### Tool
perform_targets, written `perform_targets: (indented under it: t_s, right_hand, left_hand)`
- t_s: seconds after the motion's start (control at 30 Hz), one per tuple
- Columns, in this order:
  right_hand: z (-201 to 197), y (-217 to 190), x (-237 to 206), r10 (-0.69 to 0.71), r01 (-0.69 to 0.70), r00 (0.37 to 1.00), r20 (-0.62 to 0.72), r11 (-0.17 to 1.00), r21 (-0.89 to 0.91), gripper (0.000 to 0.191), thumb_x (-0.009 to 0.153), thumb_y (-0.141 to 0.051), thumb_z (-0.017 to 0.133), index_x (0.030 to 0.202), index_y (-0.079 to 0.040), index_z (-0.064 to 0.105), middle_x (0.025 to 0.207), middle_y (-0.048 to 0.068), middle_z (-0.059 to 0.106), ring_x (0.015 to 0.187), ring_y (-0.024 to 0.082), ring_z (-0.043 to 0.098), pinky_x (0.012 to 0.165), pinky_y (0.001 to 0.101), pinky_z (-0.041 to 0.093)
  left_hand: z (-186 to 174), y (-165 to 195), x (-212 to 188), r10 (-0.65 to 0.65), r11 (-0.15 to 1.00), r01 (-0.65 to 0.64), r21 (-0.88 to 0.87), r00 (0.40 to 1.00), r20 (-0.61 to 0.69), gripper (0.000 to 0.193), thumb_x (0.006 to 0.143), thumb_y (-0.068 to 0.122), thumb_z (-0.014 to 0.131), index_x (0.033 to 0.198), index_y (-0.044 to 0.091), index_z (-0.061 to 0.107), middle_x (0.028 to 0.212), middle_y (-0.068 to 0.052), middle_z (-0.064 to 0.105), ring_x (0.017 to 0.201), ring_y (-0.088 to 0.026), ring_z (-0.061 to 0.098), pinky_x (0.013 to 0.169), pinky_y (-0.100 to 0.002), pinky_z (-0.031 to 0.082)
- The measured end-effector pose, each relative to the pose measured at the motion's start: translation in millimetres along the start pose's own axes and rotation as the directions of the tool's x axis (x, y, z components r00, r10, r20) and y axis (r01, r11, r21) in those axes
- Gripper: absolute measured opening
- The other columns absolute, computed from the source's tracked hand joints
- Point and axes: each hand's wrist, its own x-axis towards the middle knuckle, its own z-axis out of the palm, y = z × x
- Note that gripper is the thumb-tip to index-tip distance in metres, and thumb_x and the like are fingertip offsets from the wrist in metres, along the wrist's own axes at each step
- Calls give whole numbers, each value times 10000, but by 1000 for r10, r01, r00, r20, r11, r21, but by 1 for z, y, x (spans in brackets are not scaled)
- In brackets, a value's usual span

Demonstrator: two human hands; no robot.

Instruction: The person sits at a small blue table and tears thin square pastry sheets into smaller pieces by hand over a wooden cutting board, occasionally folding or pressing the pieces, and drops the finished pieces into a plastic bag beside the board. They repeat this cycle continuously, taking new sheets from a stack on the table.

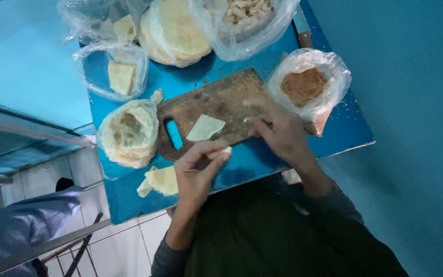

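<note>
The blue tabletop (262, 159) fills the centre of the head view and carries every item described here. At its middle lies a brown wooden cutting board (216, 102) with a slotted handle at its 8 o'clock corner. From the board, a clear bag of stacked round flat dough sheets (178, 31) sits at 11 o'clock, and a clear bag of small pale pieces (244, 15) sits at 12 o'clock. A clear bag of brown crumbs (306, 84) stands at 3 o'clock, touching the board's right edge. An opened bag of thin layered wrappers (128, 134) lies at 9 o'clock, just beside the handle. A smaller bag with one square dough piece (121, 77) lies at 10 o'clock. A loose folded sheet (161, 180) rests at 7 o'clock near the table edge. One cut pale wrapper (205, 128) lies flat on the board, left of its centre. The right hand (280, 128) rests at the board's 4 o'clock edge with fingers curled; whether it grips anything cannot be determined. The left hand (198, 166), at 6 o'clock, pinches a small pale filled piece (221, 152) between thumb and fingertips.
</note>
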Motion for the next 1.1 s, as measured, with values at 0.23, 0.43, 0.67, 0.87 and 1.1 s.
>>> perform_targets:
  t_s: [0.23, 0.43, 0.67, 0.87, 1.1]
  right_hand:
    - [-7, 21, -11, -373, 353, 926, -61, 911, -214, 474, 883, -44, 742, 1340, -78, 621, 1010, 138, 738, 879, 199, 713, 769, 339, 578]
    - [-27, 47, -19, -319, 319, 943, -97, 948, -21, 357, 964, -37, 698, 1312, -81, 630, 1051, 83, 775, 999, 168, 777, 843, 323, 633]
    - [-47, 61, -30, -366, 330, 902, -228, 927, -179, 294, 963, -71, 714, 1252, -83, 663, 1150, 103, 770, 1000, 182, 777, 801, 314, 645]
    - [-96, 66, -9, -494, 413, 834, -244, 854, -318, 318, 977, -75, 699, 1280, -76, 600, 1214, 103, 737, 1093, 225, 751, 863, 348, 641]
    - [-116, 53, 64, -275, 457, 886, 372, 650, -607, 409, 887, -224, 736, 1204, -80, 523, 1069, 205, 682, 945, 425, 684, 763, 508, 534]
  left_hand:
    - [10, 28, 40, 88, 874, -47, 484, 994, -62, 164, 906, 107, 776, 1048, 24, 770, 895, -46, 763, 753, -83, 678, 687, -245, 539]
    - [29, 39, 127, 134, 869, -150, 472, 989, 68, 214, 948, 190, 724, 1038, -1, 764, 802, -49, 722, 702, -82, 649, 648, -255, 522]
    - [66, 42, 274, 131, 952, -156, 265, 985, 108, 605, 983, 218, 668, 1497, 21, 418, 1395, -129, 620, 812, -188, 648, 579, -327, 532]
    - [8, 70, 210, 479, 562, -592, 578, 802, 356, 412, 1021, 184, 686, 1394, 29, 609, 1324, -221, 592, 1134, -336, 662, 919, -404, 595]
    - [-54, 61, 60, 199, 173, -90, 981, 978, 54, 156, 910, 181, 721, 994, 53, 749, 1045, -208, 670, 949, -434, 634, 795, -510, 503]
